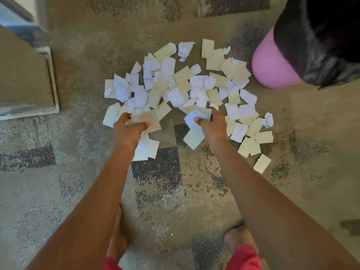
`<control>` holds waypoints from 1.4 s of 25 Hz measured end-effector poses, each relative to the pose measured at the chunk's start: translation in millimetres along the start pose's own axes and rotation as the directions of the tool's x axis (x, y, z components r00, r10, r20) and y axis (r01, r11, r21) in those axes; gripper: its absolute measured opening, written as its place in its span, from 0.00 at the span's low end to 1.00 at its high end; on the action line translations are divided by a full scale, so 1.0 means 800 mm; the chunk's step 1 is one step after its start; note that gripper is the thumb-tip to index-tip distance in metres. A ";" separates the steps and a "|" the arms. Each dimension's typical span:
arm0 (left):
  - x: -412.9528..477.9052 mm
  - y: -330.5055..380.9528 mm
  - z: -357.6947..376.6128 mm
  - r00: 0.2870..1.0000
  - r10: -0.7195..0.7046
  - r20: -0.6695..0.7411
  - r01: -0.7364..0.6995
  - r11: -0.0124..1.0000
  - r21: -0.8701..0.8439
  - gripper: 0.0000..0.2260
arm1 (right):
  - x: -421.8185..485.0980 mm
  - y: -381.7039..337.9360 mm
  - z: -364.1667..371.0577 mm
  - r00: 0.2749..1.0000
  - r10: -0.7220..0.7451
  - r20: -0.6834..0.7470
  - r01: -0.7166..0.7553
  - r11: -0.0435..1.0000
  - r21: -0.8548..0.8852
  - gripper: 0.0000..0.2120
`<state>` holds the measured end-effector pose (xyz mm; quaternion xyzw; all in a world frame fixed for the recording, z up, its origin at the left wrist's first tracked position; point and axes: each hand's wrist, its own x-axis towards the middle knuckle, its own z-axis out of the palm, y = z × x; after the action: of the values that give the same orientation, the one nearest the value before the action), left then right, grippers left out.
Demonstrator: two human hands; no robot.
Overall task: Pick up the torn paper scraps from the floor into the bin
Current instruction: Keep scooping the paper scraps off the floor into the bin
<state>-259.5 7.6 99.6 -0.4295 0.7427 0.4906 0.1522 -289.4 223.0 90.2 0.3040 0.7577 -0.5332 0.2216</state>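
- The left hand (129, 126) is clenched around a few tan and white pieces at the near edge of the heap, thumb on top and fingers tucked under, so the flat sheets are pinched as a small stack rather than one at a time.
- The right hand (209, 121) grips likewise: a white piece and a tan one are held between thumb and fingers, and a further tan piece hangs just below the hand, whether gripped or lying on the carpet cannot be told.
- The torn paper scraps (181, 84) lie as a wide, loose fan on the carpet (81, 191), most of them beyond the hands; several outliers (262, 163) sit apart at the near right.
- Both hands working the near rim makes sense as a judgement: the closest pieces are taken first and the far ones stay within reach.
- The bin (272, 69), pink with a black liner (321, 55) folded over its rim, stands at the far right, just beside the heap's right edge, its mouth largely out of frame.
- The right hand has the shorter, open route to it; the left would need to cross over the pile.
- A raised ledge (29, 84) bounds the left side, well apart from the paper, and the carpet nearer the person's bare feet (236, 240) holds no scraps.
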 end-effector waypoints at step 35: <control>-0.169 0.309 0.346 0.674 0.722 0.159 -0.719 0.690 -0.084 0.18 | 0.084 -0.090 -0.382 0.854 -0.103 -0.510 0.291 0.907 0.305 0.15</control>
<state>-429.4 348.6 204.5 -0.0574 0.8314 0.5527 0.0098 -391.0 508.2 196.2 0.3826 0.7016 -0.5939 -0.0925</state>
